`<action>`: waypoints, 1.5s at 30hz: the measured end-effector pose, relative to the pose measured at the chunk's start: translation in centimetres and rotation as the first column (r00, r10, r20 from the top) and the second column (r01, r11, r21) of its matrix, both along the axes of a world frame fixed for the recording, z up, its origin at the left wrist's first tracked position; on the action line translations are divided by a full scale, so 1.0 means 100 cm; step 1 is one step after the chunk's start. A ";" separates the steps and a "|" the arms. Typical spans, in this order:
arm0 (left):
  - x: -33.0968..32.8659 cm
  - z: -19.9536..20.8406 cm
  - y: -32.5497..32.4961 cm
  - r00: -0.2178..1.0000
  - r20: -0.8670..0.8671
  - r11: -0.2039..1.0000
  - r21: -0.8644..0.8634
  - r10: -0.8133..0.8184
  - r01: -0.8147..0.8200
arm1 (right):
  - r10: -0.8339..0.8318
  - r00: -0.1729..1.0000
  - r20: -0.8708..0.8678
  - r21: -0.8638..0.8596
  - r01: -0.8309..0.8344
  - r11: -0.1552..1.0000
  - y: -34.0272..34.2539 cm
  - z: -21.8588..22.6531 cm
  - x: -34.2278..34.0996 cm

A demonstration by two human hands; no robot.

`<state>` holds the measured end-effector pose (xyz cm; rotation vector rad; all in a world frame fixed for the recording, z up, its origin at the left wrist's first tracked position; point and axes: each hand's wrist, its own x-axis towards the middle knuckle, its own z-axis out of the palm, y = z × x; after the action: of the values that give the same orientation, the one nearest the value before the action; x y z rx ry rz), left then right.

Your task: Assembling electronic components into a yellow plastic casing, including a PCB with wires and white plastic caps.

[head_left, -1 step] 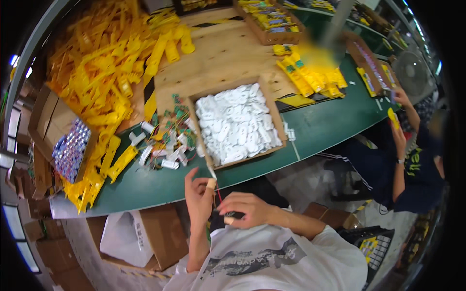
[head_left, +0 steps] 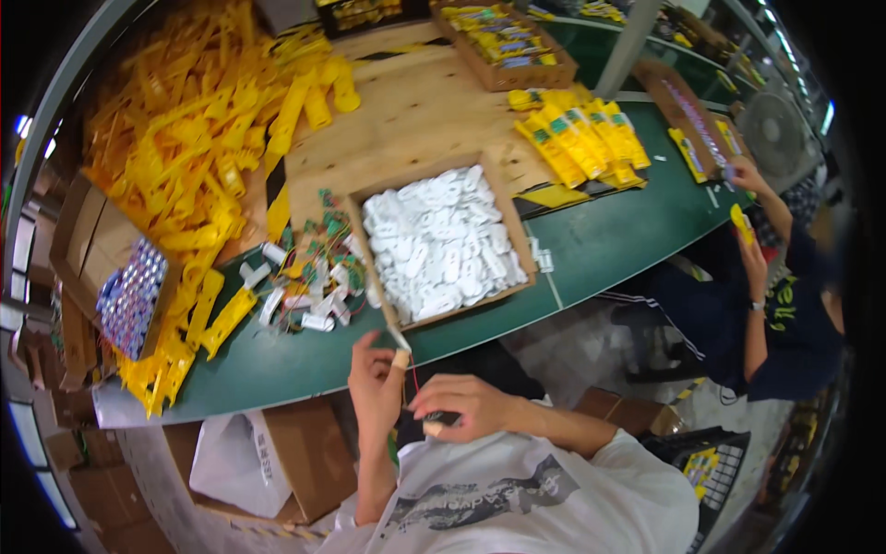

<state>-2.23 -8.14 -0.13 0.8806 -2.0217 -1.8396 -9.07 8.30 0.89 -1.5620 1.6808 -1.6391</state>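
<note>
Close above the table's near edge, my left hand (head_left: pixel 376 380) pinches a small white piece (head_left: pixel 398 338) between thumb and fingers. A thin red wire (head_left: pixel 414 378) runs down from near it toward my right hand (head_left: pixel 469 406). The right fingers are curled round a small dark part (head_left: pixel 447 418), mostly hidden by them. Tan coverings show on some fingertips. Just beyond my hands stands a cardboard box (head_left: pixel 522 231) filled with white plastic pieces (head_left: pixel 443 242). Left of it lies a tangle of wired white parts and green circuit boards (head_left: pixel 323 277).
Yellow plastic casings (head_left: pixel 175 129) heap at the far left, by a box of silvery cylinders (head_left: pixel 134 295). More yellow casings (head_left: pixel 577 138) lie at the right. A co-worker (head_left: pixel 775 295) sits at right, holding a yellow piece. An open carton (head_left: pixel 314 452) stands below the green table (head_left: pixel 609 235).
The view has shifted slightly, so the table's contents sit a little differently. A blur over the yellow casings at right is gone. My hands keep nearly the same pose and hold.
</note>
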 end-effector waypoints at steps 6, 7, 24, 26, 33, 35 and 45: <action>-0.007 0.016 0.011 0.960 0.278 0.841 -0.509 -0.043 0.184 | 0.045 0.989 0.138 0.040 -0.051 0.998 0.016 -0.007 0.001; -0.005 0.008 0.009 0.977 0.209 0.807 -0.571 -0.035 0.151 | 0.051 0.987 0.154 0.033 -0.057 0.998 0.019 -0.009 0.000; -0.037 0.100 -0.025 0.902 -0.159 0.787 -0.563 -0.402 0.252 | -0.325 0.867 0.378 0.273 0.231 0.934 0.032 -0.002 -0.009; -0.077 0.131 -0.083 0.943 -0.141 0.734 -0.666 -0.302 0.135 | -0.290 0.864 0.412 0.213 0.218 0.952 0.030 0.003 -0.012; -0.281 0.105 -0.280 0.995 0.082 0.193 -0.977 -0.049 0.090 | -0.277 0.960 0.027 0.129 0.272 0.954 0.035 0.022 0.017; -0.286 0.058 -0.359 0.969 -0.023 0.140 -0.990 -0.246 0.012 | -0.269 0.962 0.055 0.037 0.267 0.963 0.022 0.000 0.033; -0.359 0.053 -0.304 0.859 0.469 0.013 -0.879 0.204 0.477 | -0.387 0.917 0.093 0.110 0.377 0.920 0.083 0.017 0.003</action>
<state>-38.12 -38.52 5.16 0.5845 -2.9305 0.3654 -8.74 16.59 2.60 -1.1222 2.0638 -1.7618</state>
